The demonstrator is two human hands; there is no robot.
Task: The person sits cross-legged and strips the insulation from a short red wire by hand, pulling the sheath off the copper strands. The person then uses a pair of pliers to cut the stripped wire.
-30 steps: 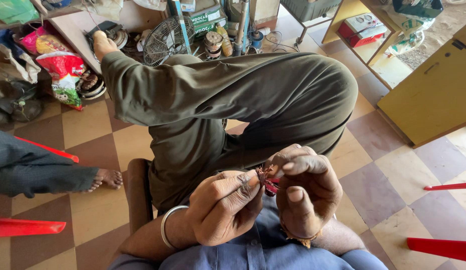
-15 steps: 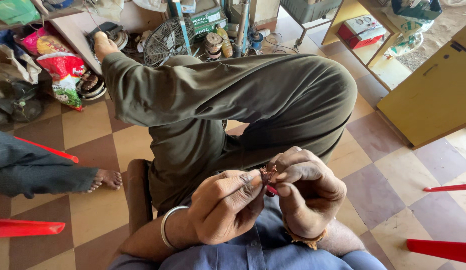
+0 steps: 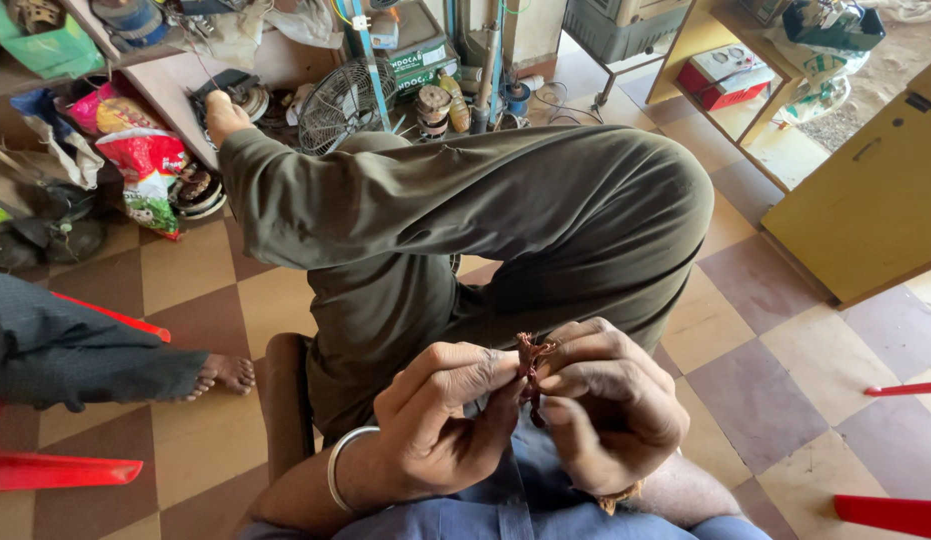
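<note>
While the small reddish-brown twisted bundle of thin wire strands (image 3: 531,362) sits pinched between both hands, its long axis runs roughly vertical in the head view: frayed top end poking up above the knuckles, lower end hidden behind the fingers. It lies dead centre between the hands, just above the person's lap, in front of the blue shirt (image 3: 505,505).

Left hand (image 3: 440,420) closes on the bundle from the left, thumb and forefinger tips pressed against the strands; a plain silver metal bangle (image 3: 337,468) rides on that wrist. Right hand (image 3: 610,405) closes from the right, fingers curled narrow over the bundle's upper part, knuckles up. Both hands touch it; neither is clearly nearer. The fingertips of the two hands meet at the wire, so any twist or pull would act along that vertical axis. Exact grip points on the lower end cannot be told, as the fingers cover them.

Outward: the person's raised knee in olive-green trousers (image 3: 465,205) crosses the frame just beyond the hands, bare foot (image 3: 223,110) resting near a low shelf. Checkered tan and brown floor tiles (image 3: 755,400) lie below. A round wire fan guard (image 3: 340,100) stands near the foot, well apart from the hands. Another person's bare foot (image 3: 223,374) and dark sleeve or trouser leg (image 3: 75,350) sit at left, beside red plastic chair legs (image 3: 55,470). A yellow cabinet (image 3: 865,210) stands at right.
</note>
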